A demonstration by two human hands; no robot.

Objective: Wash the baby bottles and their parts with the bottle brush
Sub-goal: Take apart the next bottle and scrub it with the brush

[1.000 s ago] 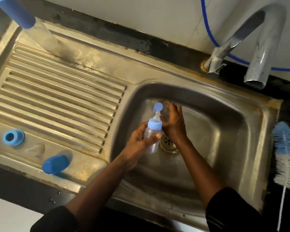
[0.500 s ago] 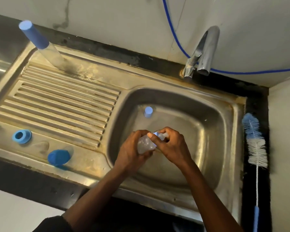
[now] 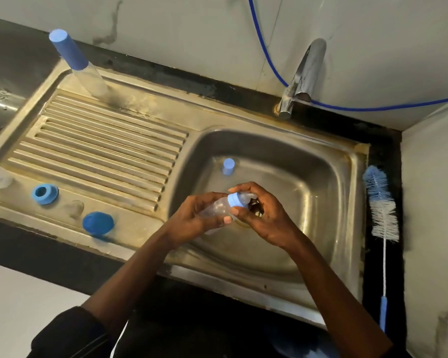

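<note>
Bottle: the small bottle (image 3: 217,206) lies nearly level over the sink basin (image 3: 329,192), above the drain; its blue collar (image 3: 234,199) and clear teat (image 3: 246,195) are still on it and point to the right
Hands: the left hand (image 3: 192,219) is curled round the clear body; the right hand (image 3: 267,218) pinches the collar between thumb and fingertips
Change: a second ago the bottle stood upright in the left hand, with the right hand at the small cap (image 3: 228,166) behind it; since then the bottle has tipped onto its side and the right hand has come onto the collar; the cap now stands alone at the back of the basin floor, apart from both hands
Meaning: the cap is off; the step in hand is probably unscrewing the collar; scrubbing looks not yet begun
Brush: the bottle brush (image 3: 383,210) lies untouched on the black table (image 3: 396,267), just beside the basin's right rim, bristles away from the person
Edges: the basin walls close in the hands on all sides; the tap (image 3: 304,73) stands behind and to the right, no water visible from it
Open room: the basin floor right of the hands is free; the drainboard (image 3: 109,151) carries a blue ring (image 3: 45,194) and a blue cap (image 3: 98,223) near its front edge, and a tall bottle (image 3: 70,54) at the back left corner
</note>
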